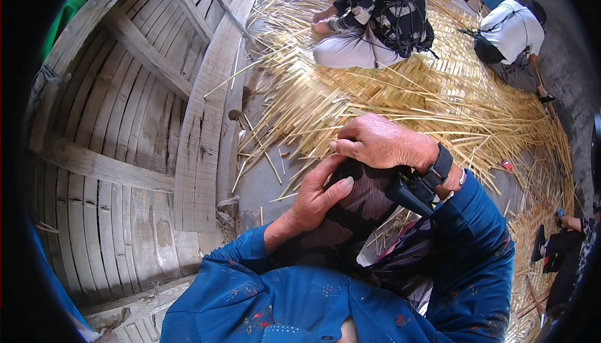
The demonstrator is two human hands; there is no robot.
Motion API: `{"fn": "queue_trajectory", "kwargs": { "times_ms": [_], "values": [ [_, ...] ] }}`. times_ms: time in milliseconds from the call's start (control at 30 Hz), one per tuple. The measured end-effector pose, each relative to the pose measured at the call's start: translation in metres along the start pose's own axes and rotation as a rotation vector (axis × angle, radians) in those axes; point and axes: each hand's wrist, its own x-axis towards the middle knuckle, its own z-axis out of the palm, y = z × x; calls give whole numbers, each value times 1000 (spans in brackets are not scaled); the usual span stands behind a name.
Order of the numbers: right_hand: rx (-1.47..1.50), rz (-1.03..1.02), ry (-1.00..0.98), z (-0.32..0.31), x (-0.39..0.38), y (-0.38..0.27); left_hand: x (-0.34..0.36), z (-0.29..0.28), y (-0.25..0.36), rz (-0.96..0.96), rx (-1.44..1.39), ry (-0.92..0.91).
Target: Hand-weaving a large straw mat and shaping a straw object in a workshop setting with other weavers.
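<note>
My left hand [317,197] lies on my raised knee in dark patterned trousers [325,233], its thumb stretched out and nothing visible in it. Across the top of the same knee is my right hand [382,144], fingers curled in and close to the left fingertips. Whatever the right fingers may hold is hidden. A black strap with a small box-shaped device [410,196] is on my right wrist, beside a light bracelet [462,179]. Just beyond my hands spreads a partly woven mat of pale yellow split strips [400,95], with loose ends sticking out toward me.
A wooden plank frame [203,117] stands along the left. One person [391,14] sits on the mat ahead, hands on the strips. Another in white [513,30] bends at the far right by a grey wall [566,70]. A third person [566,243] is partly seen at right.
</note>
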Motion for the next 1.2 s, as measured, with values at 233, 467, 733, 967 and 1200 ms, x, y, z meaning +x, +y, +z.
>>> {"fn": "queue_trajectory", "kwargs": {
  "times_ms": [233, 467, 733, 967, 1200],
  "values": [
    [2, 15, -9, 0, 0, -3, 0, 0, -1, 17, 1, 6],
    [10, 63, 0, -3, -3, -6, 2, 2, -1, 33, 33, 17],
    [-16, 77, 25, 4, 2, 0, -2, 1, -3, 15, 23, 50],
    [10, 23, 61, 5, -1, 3, -1, 3, 1, 11, -3, 35],
    [20, 34, 55, 3, -3, -1, -1, 1, -1, 31, -14, 14]
  ]
}}
